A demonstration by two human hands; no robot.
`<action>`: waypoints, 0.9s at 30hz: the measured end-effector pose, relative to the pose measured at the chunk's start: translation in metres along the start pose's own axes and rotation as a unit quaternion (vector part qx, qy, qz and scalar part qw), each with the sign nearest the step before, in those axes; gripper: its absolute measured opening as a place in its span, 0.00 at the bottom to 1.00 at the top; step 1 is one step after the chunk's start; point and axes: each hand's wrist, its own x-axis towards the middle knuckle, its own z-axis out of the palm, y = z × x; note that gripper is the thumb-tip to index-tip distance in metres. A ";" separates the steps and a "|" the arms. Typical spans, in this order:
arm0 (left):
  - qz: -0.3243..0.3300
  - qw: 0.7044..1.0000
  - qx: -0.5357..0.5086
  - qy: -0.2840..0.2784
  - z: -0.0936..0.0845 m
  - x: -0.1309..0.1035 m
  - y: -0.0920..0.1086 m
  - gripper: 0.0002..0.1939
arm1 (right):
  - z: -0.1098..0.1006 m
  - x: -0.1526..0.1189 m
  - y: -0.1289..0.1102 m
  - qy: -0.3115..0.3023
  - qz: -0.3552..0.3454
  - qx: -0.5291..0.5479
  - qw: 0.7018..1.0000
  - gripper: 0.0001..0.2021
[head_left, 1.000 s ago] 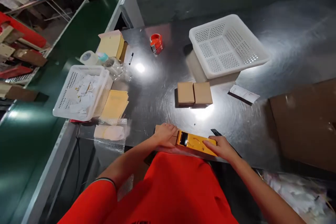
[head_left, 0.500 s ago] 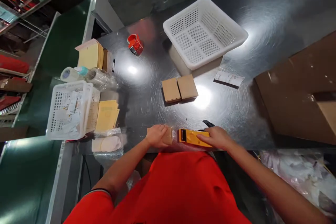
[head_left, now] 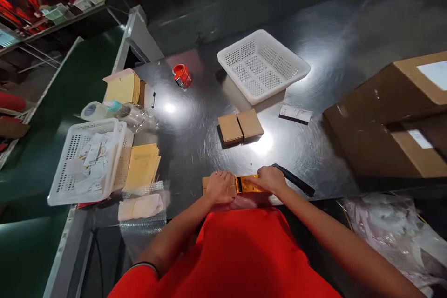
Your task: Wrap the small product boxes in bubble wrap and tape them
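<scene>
My left hand (head_left: pixel 220 186) lies over a small cardboard box (head_left: pixel 205 185) at the table's front edge, its fingers bent round the top. From the right, my right hand (head_left: pixel 271 179) grips a yellow tape dispenser (head_left: pixel 247 184), whose dark front end meets the box's right side. Part of the dispenser is hidden under the hand. A long black tool (head_left: pixel 296 181) rests on the table just right of that hand; its kind is unclear. Farther back, two small cardboard boxes (head_left: pixel 240 126) lie side by side.
A white basket (head_left: pixel 300 74) stands at the back, near paper slips (head_left: pixel 296 114). At left are another white basket (head_left: pixel 57 191), yellow envelopes (head_left: pixel 141 165), tape rolls (head_left: pixel 94 111) and a bubble-wrap roll (head_left: pixel 139 207). A red tape dispenser (head_left: pixel 182 76) sits behind. A large carton (head_left: pixel 363 121) blocks the right.
My right hand and the yellow tape dispenser have moved left, up against the box. More of the black tool shows now. The camera view has shifted, with the large carton further in view.
</scene>
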 end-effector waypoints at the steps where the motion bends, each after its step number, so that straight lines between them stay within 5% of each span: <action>1: 0.000 1.000 -0.011 0.009 -0.001 -0.001 -0.001 0.32 | -0.005 -0.003 -0.005 0.009 0.013 -0.001 1.000 0.33; 13: 0.047 0.979 -0.027 0.196 -0.064 -0.018 0.011 0.31 | -0.112 -0.042 -0.037 0.095 0.080 -0.055 0.991 0.29; 22: 0.077 0.962 -0.055 0.254 -0.068 -0.027 0.024 0.26 | -0.124 -0.038 -0.033 0.102 0.078 -0.047 0.991 0.28; 27: 0.098 0.922 -0.170 0.334 -0.089 -0.047 0.041 0.39 | -0.133 -0.039 0.008 0.149 0.123 -0.074 0.978 0.10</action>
